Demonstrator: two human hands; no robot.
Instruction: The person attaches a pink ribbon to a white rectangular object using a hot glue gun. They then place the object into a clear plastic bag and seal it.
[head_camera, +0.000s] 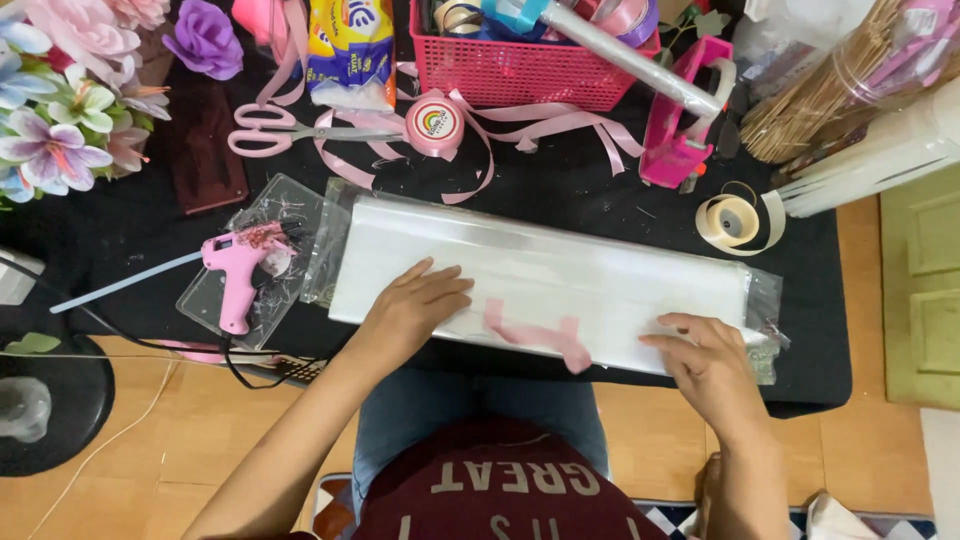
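Two hands flat on a long white wrapped packet (560, 280) lying near the front edge of the black surface (130, 230). Pink glue gun (235, 270) just beside the packet's left end; tape roll (733, 220) near its right end. Left hand (410, 310) palm down, fingers spread, gripping nothing. Pink ribbon strip (540, 338) lies between the hands. Right hand (705, 365) presses the near-right corner, fingers extended, released.
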